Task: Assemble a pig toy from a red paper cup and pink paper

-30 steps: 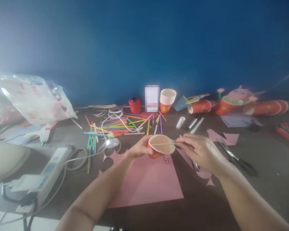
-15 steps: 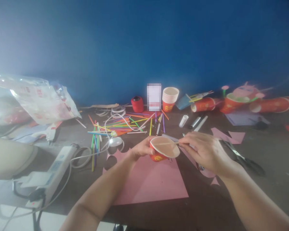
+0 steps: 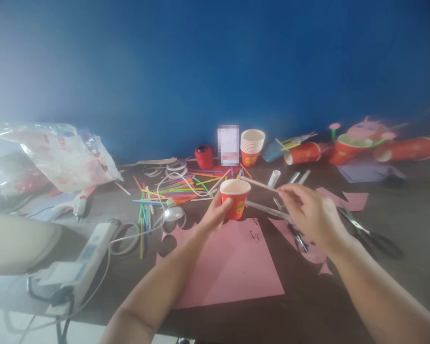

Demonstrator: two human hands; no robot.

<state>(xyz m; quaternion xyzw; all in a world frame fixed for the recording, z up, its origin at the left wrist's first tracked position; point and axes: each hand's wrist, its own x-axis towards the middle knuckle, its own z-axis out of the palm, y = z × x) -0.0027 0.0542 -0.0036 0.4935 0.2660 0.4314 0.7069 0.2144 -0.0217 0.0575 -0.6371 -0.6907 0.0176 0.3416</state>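
A red paper cup [image 3: 236, 203] with a white rim is held upright by my left hand [image 3: 218, 210], fingers wrapped round its left side. My right hand [image 3: 308, 212] pinches one end of a thin pale stick [image 3: 261, 184]; its other end reaches to the cup's far right rim, and I cannot tell whether it touches. Below the cup lies a pink sheet [image 3: 229, 267] with round bites cut from its left edge and dark marks at the top. A clear glue stick [image 3: 267, 209] lies between the hands. Under my right hand are pink offcuts [image 3: 317, 255] and a pen-like metal tool [image 3: 299, 239].
Colourful sticks [image 3: 172, 188], a white cable [image 3: 109, 243] and a power strip [image 3: 95, 258] lie left, near a glue gun [image 3: 79, 203]. Stacked cups [image 3: 252, 155] stand behind. Scissors [image 3: 365, 231] and a decorated red cup [image 3: 347, 150] are at right.
The cup has turned from tilted to upright and risen slightly. The stick has come out from across the cup's mouth, and my right hand has shifted a little right and up.
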